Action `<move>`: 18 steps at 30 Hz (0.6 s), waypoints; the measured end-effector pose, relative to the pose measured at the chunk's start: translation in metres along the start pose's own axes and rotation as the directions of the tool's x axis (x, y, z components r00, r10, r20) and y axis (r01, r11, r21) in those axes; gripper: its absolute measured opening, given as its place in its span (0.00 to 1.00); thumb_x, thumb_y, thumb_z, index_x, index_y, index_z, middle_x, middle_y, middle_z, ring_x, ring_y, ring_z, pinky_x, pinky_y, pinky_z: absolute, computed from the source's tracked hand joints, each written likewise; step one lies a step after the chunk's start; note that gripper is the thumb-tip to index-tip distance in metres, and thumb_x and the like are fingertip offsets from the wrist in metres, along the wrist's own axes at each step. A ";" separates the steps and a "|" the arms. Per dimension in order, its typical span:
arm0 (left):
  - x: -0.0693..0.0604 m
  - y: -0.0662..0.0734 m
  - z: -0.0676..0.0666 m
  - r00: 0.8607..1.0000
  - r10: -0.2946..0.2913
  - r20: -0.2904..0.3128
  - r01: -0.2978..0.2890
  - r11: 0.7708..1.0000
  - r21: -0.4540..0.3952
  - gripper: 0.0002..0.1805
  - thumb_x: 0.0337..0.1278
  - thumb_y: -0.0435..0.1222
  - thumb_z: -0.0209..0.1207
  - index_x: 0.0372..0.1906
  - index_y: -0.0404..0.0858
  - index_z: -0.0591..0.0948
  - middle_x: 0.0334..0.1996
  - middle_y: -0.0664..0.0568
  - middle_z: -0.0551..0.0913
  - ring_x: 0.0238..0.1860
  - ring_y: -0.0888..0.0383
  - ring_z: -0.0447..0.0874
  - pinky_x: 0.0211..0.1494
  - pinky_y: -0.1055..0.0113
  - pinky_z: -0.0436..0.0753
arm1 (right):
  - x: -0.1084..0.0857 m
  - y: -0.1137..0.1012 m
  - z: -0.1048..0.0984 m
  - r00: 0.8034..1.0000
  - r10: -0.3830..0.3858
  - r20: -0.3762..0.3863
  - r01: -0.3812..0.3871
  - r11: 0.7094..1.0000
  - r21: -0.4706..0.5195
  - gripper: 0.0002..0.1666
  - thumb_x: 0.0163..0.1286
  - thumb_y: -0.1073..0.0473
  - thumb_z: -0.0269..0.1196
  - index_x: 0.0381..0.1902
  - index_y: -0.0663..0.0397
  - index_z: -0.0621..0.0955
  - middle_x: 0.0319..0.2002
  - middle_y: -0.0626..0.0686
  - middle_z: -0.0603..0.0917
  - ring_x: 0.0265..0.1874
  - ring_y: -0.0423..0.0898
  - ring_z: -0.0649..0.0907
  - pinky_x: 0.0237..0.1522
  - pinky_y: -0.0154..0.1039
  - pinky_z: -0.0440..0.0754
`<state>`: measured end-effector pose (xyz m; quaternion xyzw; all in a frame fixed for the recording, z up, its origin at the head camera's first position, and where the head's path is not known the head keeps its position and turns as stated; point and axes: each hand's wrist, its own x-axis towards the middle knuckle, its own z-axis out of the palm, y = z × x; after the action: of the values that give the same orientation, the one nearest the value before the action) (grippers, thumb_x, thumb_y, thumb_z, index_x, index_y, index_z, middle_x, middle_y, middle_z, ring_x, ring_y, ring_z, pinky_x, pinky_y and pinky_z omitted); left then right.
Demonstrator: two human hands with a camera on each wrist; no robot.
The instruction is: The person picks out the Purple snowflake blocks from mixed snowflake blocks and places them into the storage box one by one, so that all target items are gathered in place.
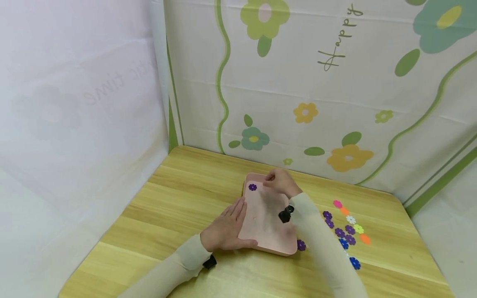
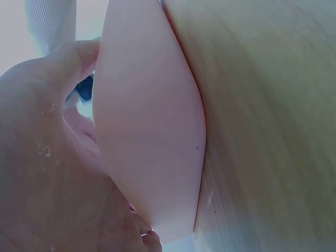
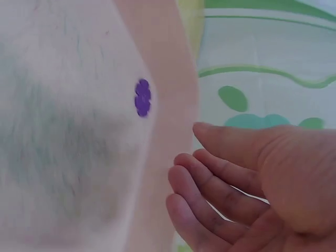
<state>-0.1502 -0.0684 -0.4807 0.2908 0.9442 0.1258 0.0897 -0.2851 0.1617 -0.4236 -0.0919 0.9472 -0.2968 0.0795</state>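
Note:
A shallow pink tray lies on the table. One purple flower-shaped piece is inside it by the far left corner, also visible in the right wrist view. My left hand rests against the tray's near left corner, fingers straight along the left rim and thumb along the near one. The left wrist view has the tray's outer wall beside that hand. Above the far end of the tray is my right hand, its fingers loosely bent. In the right wrist view the thumb and fingers are apart, with nothing seen between them.
Several flower-shaped pieces, purple, blue, white and yellow-green, lie right of the tray with pink and orange ones. Another purple piece sits beside its near right corner. Patterned cloth hangs behind the table.

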 end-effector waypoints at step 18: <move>-0.001 0.001 0.001 0.998 0.036 -0.043 -0.036 0.999 -0.016 0.66 0.64 0.74 0.52 0.84 0.27 0.48 0.87 0.34 0.42 0.88 0.41 0.43 0.86 0.47 0.60 | -0.127 0.035 -0.054 0.984 -0.172 0.051 0.179 0.963 -0.204 0.13 0.70 0.59 0.73 0.49 0.60 0.88 0.43 0.55 0.91 0.41 0.45 0.88 0.47 0.46 0.90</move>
<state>-0.1491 -0.0679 -0.4809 0.3042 0.9394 0.1415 0.0698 -0.1771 0.2474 -0.3882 -0.1881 0.9597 -0.2005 0.0586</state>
